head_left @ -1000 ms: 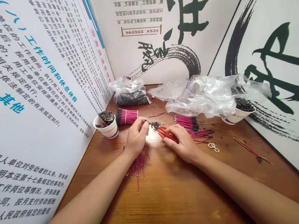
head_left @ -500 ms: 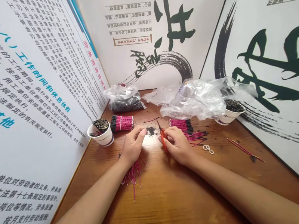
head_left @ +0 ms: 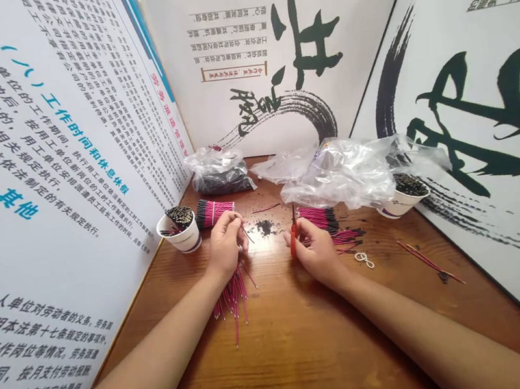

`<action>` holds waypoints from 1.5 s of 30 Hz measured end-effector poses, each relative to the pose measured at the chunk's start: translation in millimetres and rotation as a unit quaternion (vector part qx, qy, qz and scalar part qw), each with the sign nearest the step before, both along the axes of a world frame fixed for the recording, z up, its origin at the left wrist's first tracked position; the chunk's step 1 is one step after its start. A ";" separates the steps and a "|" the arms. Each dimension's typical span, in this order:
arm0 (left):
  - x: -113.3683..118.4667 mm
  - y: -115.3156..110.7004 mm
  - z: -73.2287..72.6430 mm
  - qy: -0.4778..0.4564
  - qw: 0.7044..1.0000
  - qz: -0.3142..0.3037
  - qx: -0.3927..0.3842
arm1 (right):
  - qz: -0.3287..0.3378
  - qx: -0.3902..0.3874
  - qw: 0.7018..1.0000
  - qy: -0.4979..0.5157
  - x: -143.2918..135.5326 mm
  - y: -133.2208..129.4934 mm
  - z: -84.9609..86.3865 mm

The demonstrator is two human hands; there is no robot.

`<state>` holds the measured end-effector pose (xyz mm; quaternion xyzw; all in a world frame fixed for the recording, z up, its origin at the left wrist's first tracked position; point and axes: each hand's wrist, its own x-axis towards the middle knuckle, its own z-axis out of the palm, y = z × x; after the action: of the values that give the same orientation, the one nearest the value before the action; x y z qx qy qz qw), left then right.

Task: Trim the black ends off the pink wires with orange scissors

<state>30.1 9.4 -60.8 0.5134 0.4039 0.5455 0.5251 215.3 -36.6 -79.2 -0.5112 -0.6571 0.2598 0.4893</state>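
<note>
My left hand point(head_left: 223, 245) is closed in a pinch on a thin dark wire point(head_left: 249, 235), whose end sticks out past the fingertips. Below that hand a loose pile of pink and black wires point(head_left: 236, 293) fans out on the table. In my right hand point(head_left: 317, 252) is a pair of orange-handled scissors point(head_left: 294, 242), with the dark blades pointing away from me; whether the blades are apart I cannot tell. Between the hands lies a small heap of black bits point(head_left: 264, 227). A bundle of pink and black wires point(head_left: 317, 218) rests just beyond my right hand, with loose wires point(head_left: 348, 235) beside it.
A tied wire bundle point(head_left: 216, 212) and a paper cup point(head_left: 183, 241) of black pieces stand at left, another cup point(head_left: 402, 203) at right. Plastic bags point(head_left: 335, 172) lie along the back. Rubber bands point(head_left: 364, 261) and stray wires point(head_left: 428, 260) are at right. Printed panels point(head_left: 247, 111) enclose the table.
My hands have moved apart, the left one leftward and the right one with the scissors rightward. The thin wire at my left fingertips now shows. The view has shifted slightly.
</note>
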 end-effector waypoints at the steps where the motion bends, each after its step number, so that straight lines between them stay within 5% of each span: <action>1: 0.3 0.1 1.1 -0.012 1.000 0.003 -0.006 | 0.001 0.000 1.000 0.002 -0.4 0.0 0.2; 8: -1.9 -3.8 -1.7 0.028 0.999 -0.021 0.036 | -0.016 0.012 1.000 -0.001 1.7 0.9 1.7; 14: -2.9 -6.1 -4.5 0.181 0.975 -0.095 0.091 | -0.082 0.005 0.980 -0.181 6.4 1.5 16.2; 21: -2.1 -2.2 -6.8 0.372 0.919 -0.037 0.127 | -0.075 -0.077 0.855 -0.508 38.2 6.6 54.2; 25: -0.7 -5.9 -3.5 0.445 0.887 -0.024 0.121 | -0.019 -0.131 0.803 -0.582 55.2 11.3 51.6; 31: -0.2 -10.1 1.1 0.494 0.859 -0.006 0.130 | -0.023 -0.103 0.800 -0.591 49.2 15.0 35.7; 45: -0.9 -6.7 -3.6 0.426 0.894 -0.036 0.132 | -0.069 -0.069 0.840 -0.534 51.8 17.0 47.1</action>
<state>29.2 2.8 -64.4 0.7751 0.4950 0.3034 0.2492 267.1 -19.6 -32.1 -0.6472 -0.7599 -0.0438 0.0428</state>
